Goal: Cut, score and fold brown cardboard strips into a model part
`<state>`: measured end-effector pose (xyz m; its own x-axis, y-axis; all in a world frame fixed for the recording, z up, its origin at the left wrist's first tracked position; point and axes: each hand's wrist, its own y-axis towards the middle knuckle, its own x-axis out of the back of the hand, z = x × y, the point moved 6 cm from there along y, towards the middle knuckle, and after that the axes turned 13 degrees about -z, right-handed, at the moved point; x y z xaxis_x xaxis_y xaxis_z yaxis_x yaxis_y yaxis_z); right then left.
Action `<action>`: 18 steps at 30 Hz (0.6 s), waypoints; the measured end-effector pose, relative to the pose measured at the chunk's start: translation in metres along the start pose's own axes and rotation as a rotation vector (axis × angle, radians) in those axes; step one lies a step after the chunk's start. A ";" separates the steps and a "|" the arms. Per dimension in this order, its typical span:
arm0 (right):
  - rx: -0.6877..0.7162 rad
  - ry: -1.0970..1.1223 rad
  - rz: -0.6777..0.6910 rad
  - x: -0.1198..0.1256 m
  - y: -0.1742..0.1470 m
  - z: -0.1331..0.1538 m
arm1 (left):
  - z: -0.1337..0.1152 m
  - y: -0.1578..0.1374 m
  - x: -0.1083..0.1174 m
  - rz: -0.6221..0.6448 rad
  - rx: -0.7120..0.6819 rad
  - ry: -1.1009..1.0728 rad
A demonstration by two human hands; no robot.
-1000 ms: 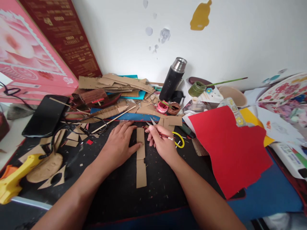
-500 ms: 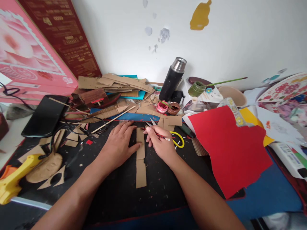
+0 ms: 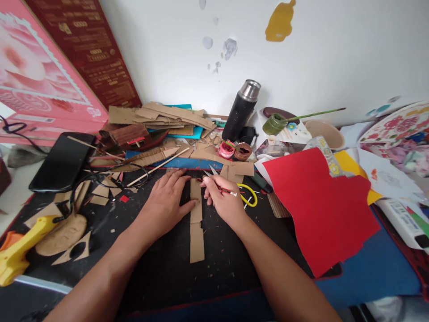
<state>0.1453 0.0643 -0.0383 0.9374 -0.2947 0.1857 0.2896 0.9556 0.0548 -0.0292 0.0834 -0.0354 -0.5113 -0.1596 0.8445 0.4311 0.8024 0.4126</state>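
Observation:
A narrow strip of brown cardboard (image 3: 197, 243) lies lengthwise in front of me on the black work mat (image 3: 161, 277), with a small notch in its right edge. My left hand (image 3: 170, 197) rests flat beside it, fingers spread, the thumb on the strip's left edge. In my right hand (image 3: 223, 199) is a slim red-and-black pencil (image 3: 228, 192), pinched between the fingers. Its tip is at the strip's upper right edge. Just beyond that hand lie scissors with yellow handles (image 3: 252, 195), partly hidden by it.
Cardboard offcuts (image 3: 167, 117) are piled at the back by a black thermos (image 3: 239, 112) and open paint pots (image 3: 226, 150). To the right lies a red sheet (image 3: 325, 210). A yellow glue gun (image 3: 28, 243), its cable and a black phone (image 3: 62, 161) are on the left.

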 end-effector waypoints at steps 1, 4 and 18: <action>-0.002 -0.003 0.000 0.000 0.000 0.000 | 0.000 0.000 0.000 0.001 0.003 -0.001; -0.011 0.018 -0.009 0.000 -0.001 0.001 | 0.001 -0.001 -0.001 -0.004 0.018 -0.013; -0.118 0.200 -0.080 0.006 0.002 -0.002 | 0.002 0.000 -0.002 -0.005 0.018 0.000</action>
<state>0.1522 0.0643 -0.0392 0.9268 -0.3752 -0.0136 0.3740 0.9258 -0.0560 -0.0302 0.0846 -0.0376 -0.5134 -0.1630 0.8425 0.4151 0.8121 0.4101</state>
